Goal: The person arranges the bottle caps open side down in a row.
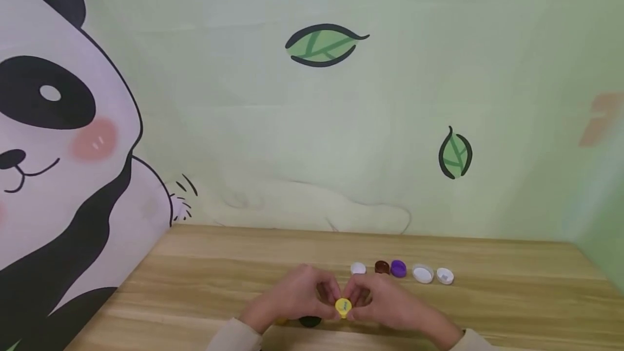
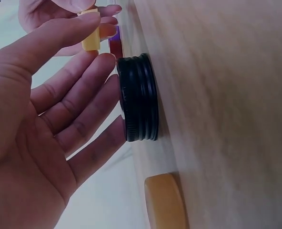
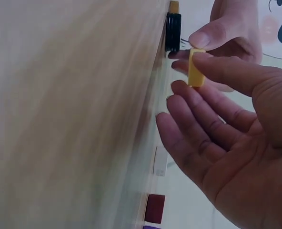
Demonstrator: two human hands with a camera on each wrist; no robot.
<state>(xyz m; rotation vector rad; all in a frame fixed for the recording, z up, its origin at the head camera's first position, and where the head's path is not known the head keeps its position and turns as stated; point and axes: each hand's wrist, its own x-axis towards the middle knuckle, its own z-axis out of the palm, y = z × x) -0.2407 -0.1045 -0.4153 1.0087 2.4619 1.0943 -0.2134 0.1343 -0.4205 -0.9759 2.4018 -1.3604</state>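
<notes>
Between both hands, above the wooden table, is a small yellow bottle cap (image 1: 343, 306) with a print on its round top. My left hand (image 1: 304, 292) pinches it from the left, thumb nearer me and index finger beyond. From the other side my right hand (image 1: 387, 299) pinches the same cap in a matching way. In the left wrist view a black ridged lid (image 2: 140, 98) stands beside the left hand's lower fingers. An orange cap (image 2: 165, 202) sits further along the table, mostly covered by the left hand in the head view.
Behind the hands a row of caps lies on the table (image 1: 517, 297): a white cap (image 1: 358, 268), a brown cap (image 1: 382, 266), a purple cap (image 1: 398, 268) and two more white caps (image 1: 422, 273). A pale green wall with a painted panda (image 1: 63, 123) rises at the back.
</notes>
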